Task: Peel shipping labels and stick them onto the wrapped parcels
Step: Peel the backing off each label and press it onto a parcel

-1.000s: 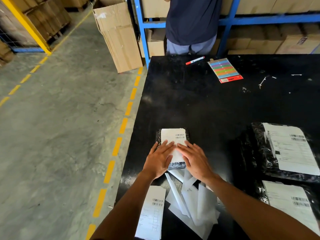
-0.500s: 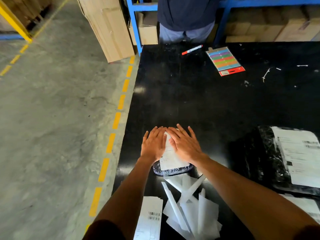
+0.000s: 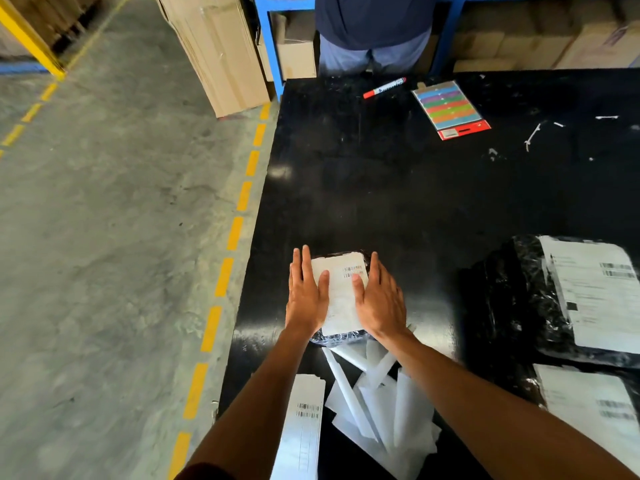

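A small black-wrapped parcel (image 3: 341, 338) lies near the left edge of the black table (image 3: 398, 188). A white shipping label (image 3: 341, 289) with a barcode covers its top. My left hand (image 3: 306, 292) lies flat on the label's left edge, fingers spread. My right hand (image 3: 379, 296) lies flat on its right edge. Neither hand grips anything. A stack of unpeeled labels (image 3: 303, 427) sits at the table's near edge, partly under my left forearm.
Peeled white backing strips (image 3: 377, 403) are piled behind the parcel. Two labelled black parcels (image 3: 568, 296) (image 3: 588, 403) lie at right. A red marker (image 3: 384, 87) and colourful card (image 3: 450, 109) lie far. A person (image 3: 374, 29) stands beyond the table, by cardboard boxes (image 3: 214, 53).
My hands slid forward over the label, then spread apart to its left and right edges, uncovering the middle and the barcode.
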{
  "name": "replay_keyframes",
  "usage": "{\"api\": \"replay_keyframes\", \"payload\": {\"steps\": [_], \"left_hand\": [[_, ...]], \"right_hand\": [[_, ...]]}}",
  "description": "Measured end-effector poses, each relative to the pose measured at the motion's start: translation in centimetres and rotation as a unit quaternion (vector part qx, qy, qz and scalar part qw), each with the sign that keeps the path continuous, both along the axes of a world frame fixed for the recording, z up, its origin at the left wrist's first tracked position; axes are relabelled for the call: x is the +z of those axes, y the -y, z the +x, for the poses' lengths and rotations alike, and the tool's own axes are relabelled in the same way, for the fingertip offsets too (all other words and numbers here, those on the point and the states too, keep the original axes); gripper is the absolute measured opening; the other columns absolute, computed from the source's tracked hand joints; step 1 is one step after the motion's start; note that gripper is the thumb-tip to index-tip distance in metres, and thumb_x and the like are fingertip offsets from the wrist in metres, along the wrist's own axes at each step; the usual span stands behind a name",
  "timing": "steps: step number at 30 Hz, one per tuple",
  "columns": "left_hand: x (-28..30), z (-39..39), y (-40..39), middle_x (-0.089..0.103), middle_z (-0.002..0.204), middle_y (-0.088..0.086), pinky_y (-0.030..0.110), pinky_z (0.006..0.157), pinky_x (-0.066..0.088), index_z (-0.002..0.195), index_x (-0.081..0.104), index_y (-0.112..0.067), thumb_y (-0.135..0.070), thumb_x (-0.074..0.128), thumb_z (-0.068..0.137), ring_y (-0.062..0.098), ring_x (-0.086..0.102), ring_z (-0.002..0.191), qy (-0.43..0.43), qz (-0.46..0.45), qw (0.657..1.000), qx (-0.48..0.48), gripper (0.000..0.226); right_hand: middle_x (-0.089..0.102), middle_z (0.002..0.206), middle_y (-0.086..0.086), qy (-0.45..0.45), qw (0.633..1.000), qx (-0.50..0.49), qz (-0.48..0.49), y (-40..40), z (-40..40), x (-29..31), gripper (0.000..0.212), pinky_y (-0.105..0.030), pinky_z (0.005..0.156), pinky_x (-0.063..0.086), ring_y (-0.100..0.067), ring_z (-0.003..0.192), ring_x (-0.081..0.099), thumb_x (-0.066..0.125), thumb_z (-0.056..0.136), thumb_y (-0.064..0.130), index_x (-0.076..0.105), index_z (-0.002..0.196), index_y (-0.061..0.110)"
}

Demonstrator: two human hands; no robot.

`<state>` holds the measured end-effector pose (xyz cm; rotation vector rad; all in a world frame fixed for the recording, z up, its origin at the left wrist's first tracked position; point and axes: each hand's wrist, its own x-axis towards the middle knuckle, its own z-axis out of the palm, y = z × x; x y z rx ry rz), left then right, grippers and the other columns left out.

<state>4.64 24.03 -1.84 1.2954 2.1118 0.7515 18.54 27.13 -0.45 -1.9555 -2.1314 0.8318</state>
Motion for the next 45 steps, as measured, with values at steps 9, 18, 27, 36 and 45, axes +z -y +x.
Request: {"api": "replay_keyframes", "payload": {"steps": [9, 18, 27, 36, 45], "left_hand": [[0.3, -1.6, 6.0, -0.035, 0.155, -0.019, 0.061, 0.117, 0.019, 0.155, -0.007, -0.035, -0.075, 0.07, 0.064, 0.022, -0.027, 0.147, -0.025, -0.036, 0.967, -0.251, 0.126], [1.0, 0.0, 7.0, -0.025, 0.156, -0.027, 0.03, 0.119, 0.02, 0.152, -0.009, -0.037, -0.041, 0.093, 0.055, -0.007, -0.006, 0.147, 0.179, 0.022, 0.977, -0.114, 0.141], [1.9, 1.9, 8.3, 0.002, 0.165, -0.003, 0.049, 0.104, 0.042, 0.155, -0.012, -0.024, -0.076, 0.06, 0.069, 0.027, 0.031, 0.144, 0.007, -0.048, 0.994, -0.094, 0.123], [0.3, 6.4, 12.6, 0.011, 0.164, 0.005, 0.051, 0.121, 0.009, 0.151, 0.031, -0.028, -0.062, 0.028, 0.097, 0.031, 0.006, 0.151, -0.102, -0.129, 0.963, -0.212, 0.064], [-0.5, 8.9, 15.6, -0.022, 0.161, 0.006, 0.053, 0.119, -0.007, 0.154, -0.014, -0.021, -0.058, 0.015, 0.1, 0.041, -0.019, 0.147, -0.262, -0.181, 0.903, -0.287, 0.072]], "right_hand": [[0.037, 0.149, -0.012, 0.0, 0.999, -0.037, -0.033, 1.3, 0.5, 0.5, 0.062, -0.048, 0.102, 0.039, -0.034, 0.13, 0.039, 0.02, 0.101, 0.052, 0.01, 0.155, 0.022], [0.059, 0.126, -0.018, -0.034, 0.987, -0.108, -0.114, 2.2, 2.3, 1.1, 0.076, -0.051, 0.099, 0.044, -0.04, 0.118, 0.053, 0.023, 0.09, 0.072, 0.048, 0.13, 0.013], [0.049, 0.133, -0.02, -0.162, 0.966, -0.147, -0.135, 1.6, 2.2, 4.3, 0.08, -0.033, 0.083, 0.043, -0.036, 0.117, 0.054, 0.055, 0.085, 0.066, 0.04, 0.133, 0.003], [0.059, 0.127, -0.017, -0.221, 0.933, -0.275, -0.075, 3.4, 9.0, 8.6, 0.073, -0.044, 0.104, 0.044, -0.037, 0.12, 0.053, 0.06, 0.079, 0.068, 0.054, 0.127, 0.014], [0.069, 0.113, 0.004, -0.31, 0.896, -0.314, -0.038, 9.5, 16.5, 11.7, 0.087, -0.041, 0.099, 0.051, -0.02, 0.106, 0.064, 0.057, 0.057, 0.088, 0.065, 0.114, 0.023]]}}
